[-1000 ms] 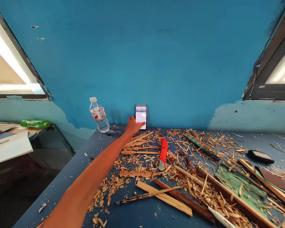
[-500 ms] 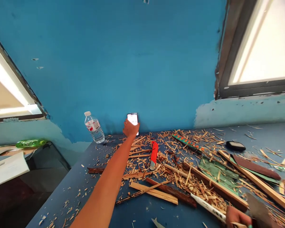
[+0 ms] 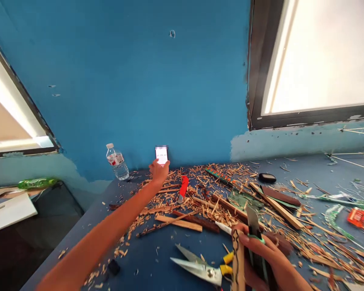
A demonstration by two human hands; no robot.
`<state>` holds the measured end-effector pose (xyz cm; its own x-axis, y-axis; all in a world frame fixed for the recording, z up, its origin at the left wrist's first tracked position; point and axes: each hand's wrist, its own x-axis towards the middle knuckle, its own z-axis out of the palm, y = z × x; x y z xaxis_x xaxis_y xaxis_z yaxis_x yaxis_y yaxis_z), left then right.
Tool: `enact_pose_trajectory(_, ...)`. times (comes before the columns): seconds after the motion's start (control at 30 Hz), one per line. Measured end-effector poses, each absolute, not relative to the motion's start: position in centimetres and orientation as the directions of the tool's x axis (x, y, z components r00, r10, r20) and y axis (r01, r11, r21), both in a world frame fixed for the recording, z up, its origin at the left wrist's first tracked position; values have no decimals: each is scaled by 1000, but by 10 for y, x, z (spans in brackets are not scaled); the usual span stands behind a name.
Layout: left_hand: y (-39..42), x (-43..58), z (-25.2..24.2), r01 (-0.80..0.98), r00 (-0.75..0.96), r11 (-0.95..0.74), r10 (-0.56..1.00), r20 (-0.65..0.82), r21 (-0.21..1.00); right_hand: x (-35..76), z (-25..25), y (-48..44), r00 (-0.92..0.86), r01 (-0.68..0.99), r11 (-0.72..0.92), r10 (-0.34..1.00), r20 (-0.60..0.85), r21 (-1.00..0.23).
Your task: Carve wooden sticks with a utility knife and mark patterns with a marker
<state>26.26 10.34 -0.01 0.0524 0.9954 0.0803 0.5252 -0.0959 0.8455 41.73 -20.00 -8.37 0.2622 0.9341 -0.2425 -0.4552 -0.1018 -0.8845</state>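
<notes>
At the foot of the blue wall, my left hand is stretched far forward, its thumb and fingers closed around the lower edge of a phone. The phone stands upright against the wall with its screen lit, showing digits. At the lower right, my right hand grips a strip of wood marked with dark wavy lines. The same hand also holds a utility knife, blade pointing up. Left of it, open scissors with yellow handles lie on the blue table.
A red-handled knife lies among wood shavings. A water bottle stands at the back left. Wood strips, a white marker, a black oval object and an orange packet are spread about.
My view has turned right and down, bringing the scissors into sight. My right hand has come further into view with the wood strip and knife. My left hand is still at the phone.
</notes>
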Motion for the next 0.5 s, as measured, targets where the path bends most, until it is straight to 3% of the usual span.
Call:
enact_pose_trajectory(0.1,12,241,-2,429,355,-83,931,-84,900,404,-74,-204,215,-434,-67,961,-175,-899)
enact_pose_trajectory(0.17,-55,226,-5,365,597,-30,774,-210,930,395,-65,-209,180,-349,-18,980,-85,-937)
enact_pose_trajectory(0.23,-113,213,-8,295,736,24,632,-244,955,386,-55,-216,136,-231,41,991,9,-972)
enact_pose_trajectory(0.3,-154,200,-10,254,788,78,561,-253,964,377,-46,-222,100,-111,94,992,83,-989)
enact_pose_trajectory(0.4,-182,182,-10,223,759,194,581,-295,955,368,-35,-228,74,97,196,976,203,-976)
enact_pose_trajectory(0.5,-186,172,-1,124,735,285,617,-281,950,368,-25,-225,99,359,322,920,379,-876)
